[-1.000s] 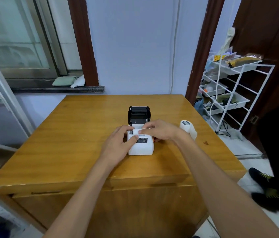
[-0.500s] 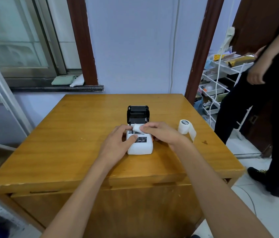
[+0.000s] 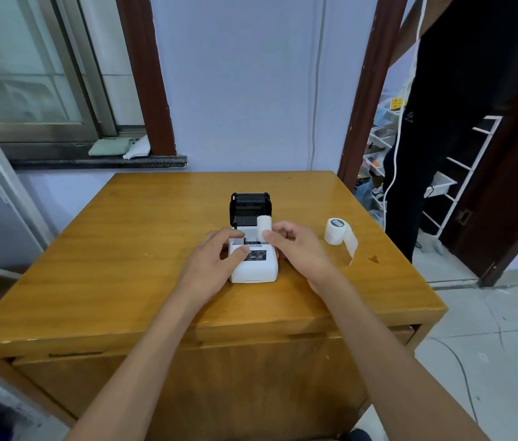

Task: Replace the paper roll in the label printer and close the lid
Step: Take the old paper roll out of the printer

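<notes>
Left hand: the left hand point(image 3: 216, 259) is laid palm down on the left side of the label printer point(image 3: 254, 261); the fingers are loosely curled over the front edge of the paper bay, the thumb is pressed on the white top panel; nothing is pinched.
Right hand: the right hand point(image 3: 299, 246) is held at the right side of the printer, wrist low over the table point(image 3: 108, 265); a small paper roll point(image 3: 264, 226) is pinched between thumb and fingertips.
Small roll: it is held over the right end of the open bay, in front of the lid; its long axis is seen nearly upright, tilted slightly; whether its lower end touches the bay cannot be told.
Printer: it is placed near the middle of the table, front toward the wearer; the black lid point(image 3: 250, 207) is raised open at the back.
Spare roll: a larger spare roll point(image 3: 335, 231) is set on end well to the right of the printer, a loose strip trailing toward the wearer.
Hidden: the inside of the bay is largely covered by the fingers; the panel print is too small to read; a person in dark clothes point(image 3: 436, 128) at the right is cut off by the upper frame edge.
</notes>
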### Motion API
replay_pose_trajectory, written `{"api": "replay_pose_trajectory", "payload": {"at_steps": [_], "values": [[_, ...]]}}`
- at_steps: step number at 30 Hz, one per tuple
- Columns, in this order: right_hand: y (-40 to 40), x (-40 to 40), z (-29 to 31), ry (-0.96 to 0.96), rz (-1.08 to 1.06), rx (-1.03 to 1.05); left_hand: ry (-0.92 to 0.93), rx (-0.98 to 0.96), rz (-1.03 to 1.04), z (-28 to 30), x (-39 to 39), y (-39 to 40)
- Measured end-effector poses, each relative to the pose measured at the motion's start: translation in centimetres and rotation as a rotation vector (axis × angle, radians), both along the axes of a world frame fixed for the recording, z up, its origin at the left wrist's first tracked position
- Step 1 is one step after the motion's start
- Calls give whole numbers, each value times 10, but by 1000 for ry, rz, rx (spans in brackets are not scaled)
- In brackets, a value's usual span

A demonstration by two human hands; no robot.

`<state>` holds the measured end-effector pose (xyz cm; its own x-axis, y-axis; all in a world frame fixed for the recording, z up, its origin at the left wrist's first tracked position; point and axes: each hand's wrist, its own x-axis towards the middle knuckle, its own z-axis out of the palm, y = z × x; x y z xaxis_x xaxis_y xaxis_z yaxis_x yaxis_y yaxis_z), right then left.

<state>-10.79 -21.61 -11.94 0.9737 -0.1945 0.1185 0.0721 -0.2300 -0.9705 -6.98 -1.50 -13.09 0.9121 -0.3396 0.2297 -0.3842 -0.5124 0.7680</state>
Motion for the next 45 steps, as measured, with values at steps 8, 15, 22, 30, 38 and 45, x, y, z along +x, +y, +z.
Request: {"api": "replay_pose_trajectory", "payload": {"at_steps": [8,15,22,30,38,45], "values": [[0,-4,-4,-76,-170,95,37,-109,-14,1,-2,0],[3,-15,-7,-95,-388,-365,37,-124,-16,1,-2,1],[-30,-47,2,84,-338,-730,26,-109,-12,0,-1,1],[-39,-53,-9,155,-472,-849,39,-98,-9,1,-1,0],[-38,-53,-11,142,-505,-804,37,-116,-4,2,-4,-1],[-37,-60,-10,86,-473,-765,56,-115,5,4,-4,0]]}}
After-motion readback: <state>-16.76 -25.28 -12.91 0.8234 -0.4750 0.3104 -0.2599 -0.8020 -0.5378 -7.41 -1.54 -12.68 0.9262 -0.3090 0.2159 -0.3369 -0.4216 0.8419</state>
